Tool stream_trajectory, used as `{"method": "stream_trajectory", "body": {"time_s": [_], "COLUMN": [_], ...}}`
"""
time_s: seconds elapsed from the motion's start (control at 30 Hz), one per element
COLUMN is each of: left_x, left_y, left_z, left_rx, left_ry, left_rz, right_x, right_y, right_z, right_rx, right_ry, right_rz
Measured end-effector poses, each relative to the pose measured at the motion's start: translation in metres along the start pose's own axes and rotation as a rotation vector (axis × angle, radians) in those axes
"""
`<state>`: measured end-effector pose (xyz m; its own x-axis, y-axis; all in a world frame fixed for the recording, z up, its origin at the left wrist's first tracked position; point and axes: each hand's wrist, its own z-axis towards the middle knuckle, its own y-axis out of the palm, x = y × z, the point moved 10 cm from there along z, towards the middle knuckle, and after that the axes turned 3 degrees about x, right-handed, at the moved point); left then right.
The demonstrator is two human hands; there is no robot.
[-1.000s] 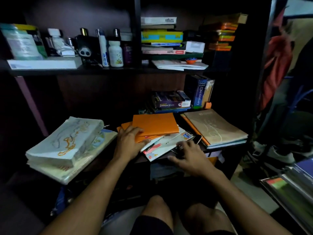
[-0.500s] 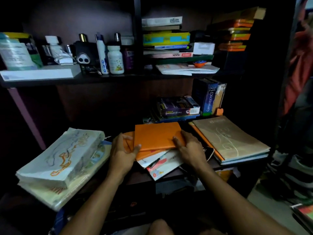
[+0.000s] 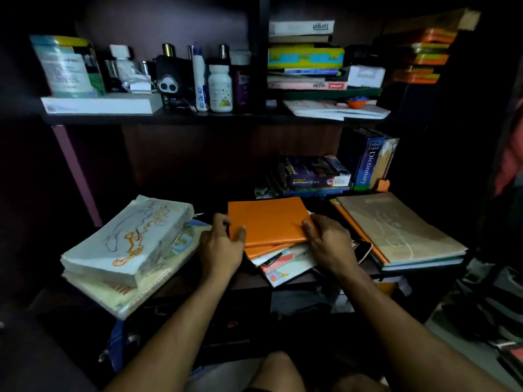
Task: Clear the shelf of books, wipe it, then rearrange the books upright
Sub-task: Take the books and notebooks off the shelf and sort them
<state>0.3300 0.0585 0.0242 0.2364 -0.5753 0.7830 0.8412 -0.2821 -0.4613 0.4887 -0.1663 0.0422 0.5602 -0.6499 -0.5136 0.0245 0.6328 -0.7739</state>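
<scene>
Head view: at the centre of the lower shelf (image 3: 249,282) lies a loose pile topped by an orange book (image 3: 267,220). The left hand (image 3: 220,246) grips that book's left edge, thumb on the cover and fingers curled behind the side. The right hand (image 3: 329,243) holds the right edge, fingers curled onto the cover and partly over the thinner booklets (image 3: 283,264) fanned out beneath. At nine o'clock from the pile sits a white-covered stack (image 3: 124,241); at three o'clock, a tan book (image 3: 396,227) on its own stack. At one o'clock, further back, stand a Dictionary (image 3: 368,162) and a small flat stack (image 3: 311,174).

The clearing step looks barely begun. To do it well, I would slide the fingers under the whole fanned pile rather than the top book alone, square the edges between both palms, then lift level so the slippery booklets do not spill off the shelf front.
</scene>
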Motion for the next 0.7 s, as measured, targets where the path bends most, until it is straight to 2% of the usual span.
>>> {"method": "stream_trajectory", "body": {"time_s": [0.13, 0.23, 0.3, 0.37, 0.47, 0.6, 0.7], "left_x": [0.003, 0.002, 0.007, 0.016, 0.034, 0.057, 0.059], "left_y": [0.008, 0.009, 0.006, -0.001, -0.009, -0.017, -0.022], "left_z": [0.000, 0.001, 0.003, 0.002, -0.001, -0.015, -0.020], "left_rx": [-0.071, -0.112, -0.109, -0.090, -0.101, -0.119, -0.112], "left_ry": [0.006, -0.027, 0.039, 0.122, 0.242, 0.370, 0.353], "left_rz": [0.050, -0.032, -0.109, -0.198, -0.335, -0.363, -0.374], "right_x": [-0.002, -0.004, -0.008, -0.010, -0.004, -0.009, -0.027], "right_y": [-0.008, -0.007, -0.006, -0.008, -0.021, -0.032, -0.049], "right_z": [-0.001, -0.005, -0.008, -0.010, -0.006, -0.010, -0.008], "right_rx": [0.052, 0.037, 0.016, -0.010, 0.004, -0.032, 0.022], "right_ry": [-0.028, -0.027, -0.040, -0.012, 0.126, 0.231, 0.143], "right_rz": [0.007, -0.038, -0.058, 0.027, 0.281, 0.607, 0.554]}}
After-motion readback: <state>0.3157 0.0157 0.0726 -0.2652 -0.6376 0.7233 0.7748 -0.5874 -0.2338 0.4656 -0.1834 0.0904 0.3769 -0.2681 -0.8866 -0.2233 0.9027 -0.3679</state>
